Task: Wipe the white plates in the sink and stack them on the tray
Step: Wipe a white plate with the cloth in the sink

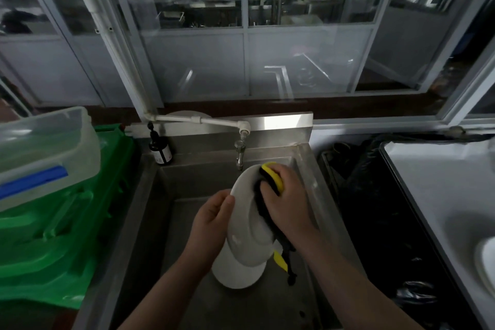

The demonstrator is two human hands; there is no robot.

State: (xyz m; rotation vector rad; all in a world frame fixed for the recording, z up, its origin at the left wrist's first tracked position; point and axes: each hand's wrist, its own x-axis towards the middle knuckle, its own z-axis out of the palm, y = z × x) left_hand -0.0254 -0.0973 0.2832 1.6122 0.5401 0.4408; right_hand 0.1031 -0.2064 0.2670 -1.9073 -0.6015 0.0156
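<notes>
The white plate [245, 211] stands tilted on edge over the sink [150, 211], its long axis running near to far, above a second plate [235, 272] lying below. Your left hand [211, 220] grips its left rim; your right hand [284, 195] presses a yellow-black cloth [272, 177] to its right face. The tray [417, 182] lies well to the right, nearer your right hand.

Glossy white ceramic plate [242, 211] between the hands; brushed steel sink [150, 211] beneath; green moulded plastic crate [53, 236] and translucent plastic tub [45, 147] left of them.
</notes>
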